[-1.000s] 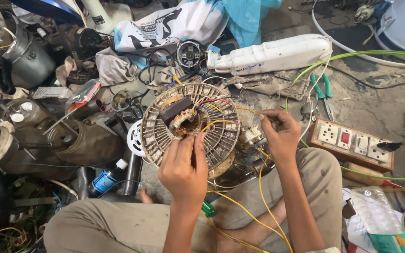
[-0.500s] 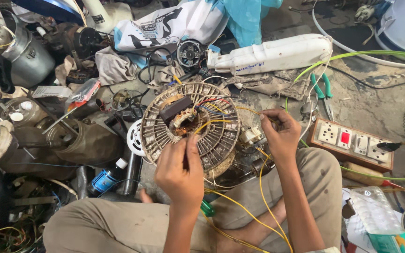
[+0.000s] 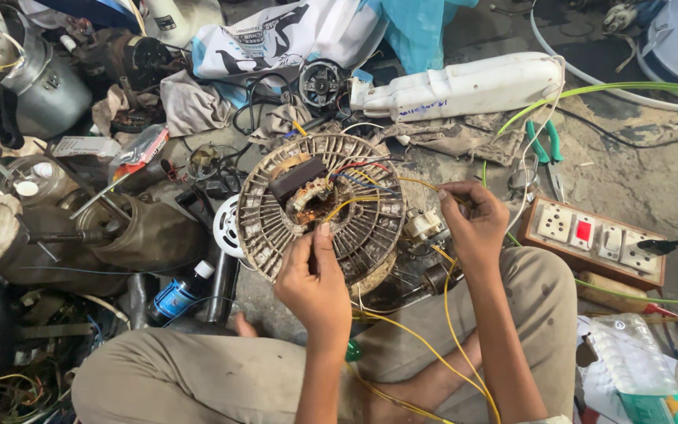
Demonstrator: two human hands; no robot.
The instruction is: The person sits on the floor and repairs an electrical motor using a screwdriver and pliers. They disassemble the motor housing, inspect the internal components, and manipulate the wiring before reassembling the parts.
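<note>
Clutter rings the work on the floor: beyond the fingers lie a long white plastic housing, a small black motor and a printed white bag. Out past the right hand sit green-handled pliers and a wooden switch-and-socket board. To the outer side of the left hand stand a dull metal pot, a brownish casing and a blue-labelled bottle. Loose yellow wires trail over the lap beneath both wrists.

Against the frames before, little has shifted: both hands sit in much the same spots, the left one perhaps a touch lower on the disc's rim.

The round slotted fan-motor disc lies tilted in front of the knees, grimy and pale, with a black block and copper windings at its hub and red, blue and yellow leads running off toward the right hand. The left fingers are narrowed, pinched on the disc's near edge. The right fingers are closed on a thin yellow wire just beside the disc.
</note>
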